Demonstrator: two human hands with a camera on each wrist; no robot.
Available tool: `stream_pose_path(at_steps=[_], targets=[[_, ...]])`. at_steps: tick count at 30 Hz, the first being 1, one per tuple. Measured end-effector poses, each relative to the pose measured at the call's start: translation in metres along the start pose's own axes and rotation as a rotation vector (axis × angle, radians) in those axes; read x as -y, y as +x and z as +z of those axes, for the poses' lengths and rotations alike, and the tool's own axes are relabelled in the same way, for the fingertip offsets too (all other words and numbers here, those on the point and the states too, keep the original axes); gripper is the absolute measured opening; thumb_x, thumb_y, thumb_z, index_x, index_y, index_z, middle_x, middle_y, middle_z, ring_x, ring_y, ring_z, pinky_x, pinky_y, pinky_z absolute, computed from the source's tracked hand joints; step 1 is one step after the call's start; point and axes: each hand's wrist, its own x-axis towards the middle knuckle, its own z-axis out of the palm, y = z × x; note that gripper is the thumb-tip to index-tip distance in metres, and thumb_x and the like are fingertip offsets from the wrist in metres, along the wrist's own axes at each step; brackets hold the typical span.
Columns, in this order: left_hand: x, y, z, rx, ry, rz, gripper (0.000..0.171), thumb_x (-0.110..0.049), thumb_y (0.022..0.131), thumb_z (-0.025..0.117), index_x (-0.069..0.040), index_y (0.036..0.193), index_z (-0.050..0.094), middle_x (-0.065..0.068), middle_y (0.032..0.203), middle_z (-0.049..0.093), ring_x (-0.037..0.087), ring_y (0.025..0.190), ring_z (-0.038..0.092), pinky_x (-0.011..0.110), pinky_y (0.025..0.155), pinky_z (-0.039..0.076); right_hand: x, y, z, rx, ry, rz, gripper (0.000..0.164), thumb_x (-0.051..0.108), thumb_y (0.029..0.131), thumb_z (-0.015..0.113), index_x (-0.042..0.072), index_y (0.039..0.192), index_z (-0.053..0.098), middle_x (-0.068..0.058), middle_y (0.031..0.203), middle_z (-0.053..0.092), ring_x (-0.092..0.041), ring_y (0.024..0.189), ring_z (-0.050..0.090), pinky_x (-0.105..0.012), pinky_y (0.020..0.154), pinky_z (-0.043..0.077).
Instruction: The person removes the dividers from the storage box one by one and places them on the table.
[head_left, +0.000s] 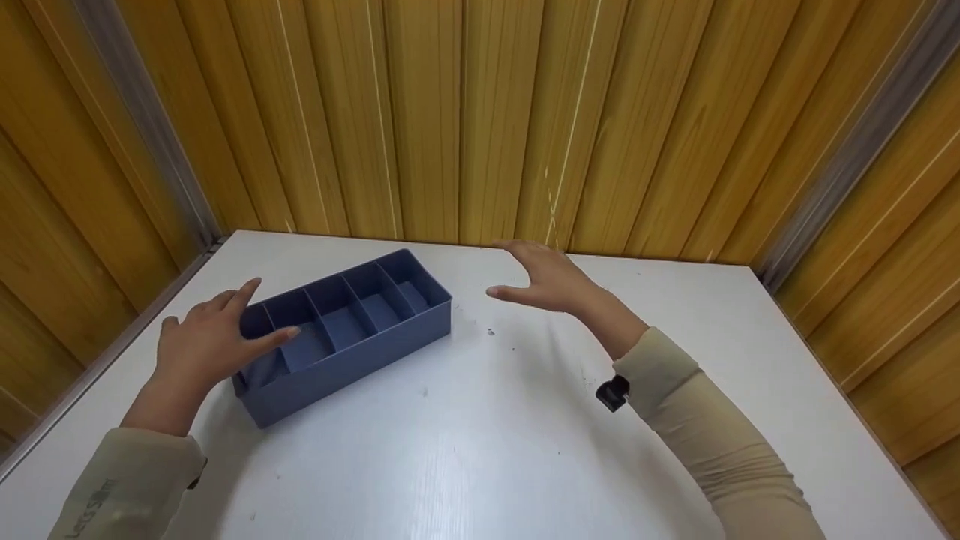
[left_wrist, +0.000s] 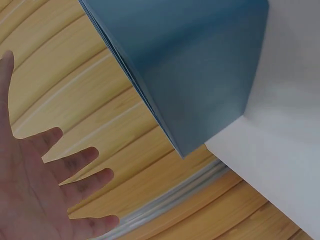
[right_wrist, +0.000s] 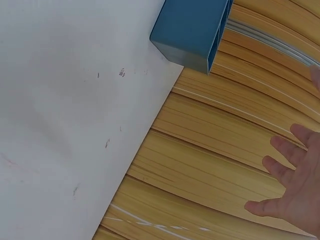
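Blue compartment box (head_left: pixel 349 364) sits flat on the white table (head_left: pixel 420 465), long axis angled, one end toward the wearer's left, the other toward the back wall. Compartments face up, split by four dividers (head_left: pixel 322 319) into five slots. Full base on the table, so it looks stable without support; the dividers presumably keep contents apart.

Left hand (head_left: pixel 206 334): above the box's near-left end, thumb reaching over the end slots in the head view. Left wrist view shows a gap between fingers and box, so no visible contact. Fingers spread wide, holding nothing. The table carries the box's weight, not this hand.

Right hand (head_left: pixel 551 277): raised off the table, right of the box's far end, well apart from it. Thumb and fingers spread wide, pointing toward the box side; nothing held. Both palms seem kept well apart, one at each end of the box, roughly spanning its length.

Further out: small dark marks (head_left: pixel 490 331) just right of the box. Black clip (head_left: pixel 613 393) at the right sleeve (head_left: pixel 690 405), right of the box, probably part of the wrist camera mount. Wood-pattern wall (head_left: pixel 495 112) behind the box.
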Motion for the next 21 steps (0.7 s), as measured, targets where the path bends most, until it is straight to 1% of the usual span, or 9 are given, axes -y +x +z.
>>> stream_pose_path(at_steps=[2,6,9,10,13,15,20,21], targets=[[0.006,0.001,0.001,0.012,-0.008,-0.024,0.108,-0.083,0.090,0.046,-0.007,0.162,0.021,0.037,0.154,0.039,0.059,0.134,0.045,0.080,0.104,0.032,0.003,0.011,0.000,0.020,-0.005,0.008,0.082,0.058,0.096,0.061,0.017,0.161,0.031,-0.011,0.166,0.037,-0.037,0.156,0.033,-0.063,0.124,0.024],[0.017,0.006,0.008,0.020,-0.031,-0.059,0.105,-0.078,0.093,0.047,-0.003,0.161,0.020,0.039,0.154,0.036,0.059,0.137,0.040,0.078,0.104,0.034,0.008,0.030,-0.001,0.051,-0.008,0.030,0.082,0.058,0.097,0.059,0.017,0.162,0.029,-0.011,0.168,0.034,-0.037,0.157,0.030,-0.060,0.125,0.026],[0.022,0.009,0.013,0.017,-0.052,-0.072,0.103,-0.074,0.095,0.047,0.001,0.160,0.020,0.040,0.154,0.034,0.059,0.139,0.035,0.079,0.104,0.034,0.010,0.040,-0.001,0.055,0.009,0.046,0.081,0.056,0.097,0.060,0.015,0.161,0.031,-0.013,0.166,0.038,-0.036,0.156,0.032,-0.059,0.124,0.028],[0.024,0.010,0.014,0.019,-0.058,-0.077,0.103,-0.074,0.095,0.047,0.002,0.160,0.020,0.040,0.154,0.033,0.060,0.139,0.035,0.079,0.105,0.033,0.010,0.043,0.001,0.053,0.013,0.052,0.081,0.056,0.098,0.060,0.015,0.161,0.031,-0.013,0.164,0.040,-0.036,0.154,0.035,-0.058,0.123,0.031],[0.029,0.012,0.019,0.031,-0.073,-0.095,0.103,-0.070,0.097,0.048,0.007,0.158,0.020,0.041,0.153,0.035,0.060,0.137,0.039,0.080,0.103,0.035,0.010,0.052,0.009,0.064,0.003,0.078,0.080,0.056,0.098,0.060,0.013,0.160,0.034,-0.016,0.155,0.050,-0.035,0.146,0.046,-0.056,0.118,0.040],[0.032,0.013,0.022,0.051,-0.082,-0.110,0.103,-0.068,0.097,0.049,0.010,0.157,0.020,0.042,0.151,0.036,0.060,0.134,0.043,0.079,0.101,0.038,0.011,0.058,0.017,0.074,-0.023,0.094,0.079,0.056,0.098,0.059,0.012,0.159,0.035,-0.017,0.153,0.052,-0.035,0.144,0.048,-0.054,0.116,0.042],[0.038,0.013,0.028,0.116,-0.111,-0.148,0.105,-0.070,0.097,0.048,0.012,0.156,0.019,0.044,0.149,0.038,0.060,0.126,0.050,0.072,0.093,0.046,0.017,0.071,0.035,0.080,-0.093,0.117,0.075,0.056,0.099,0.056,0.013,0.158,0.038,-0.013,0.159,0.048,-0.035,0.149,0.044,-0.054,0.119,0.039],[0.039,0.013,0.029,0.125,-0.117,-0.153,0.106,-0.071,0.097,0.047,0.012,0.156,0.019,0.044,0.148,0.039,0.060,0.125,0.051,0.071,0.091,0.047,0.018,0.073,0.038,0.079,-0.099,0.123,0.074,0.056,0.100,0.055,0.013,0.157,0.039,-0.012,0.158,0.049,-0.034,0.148,0.046,-0.053,0.118,0.040]])
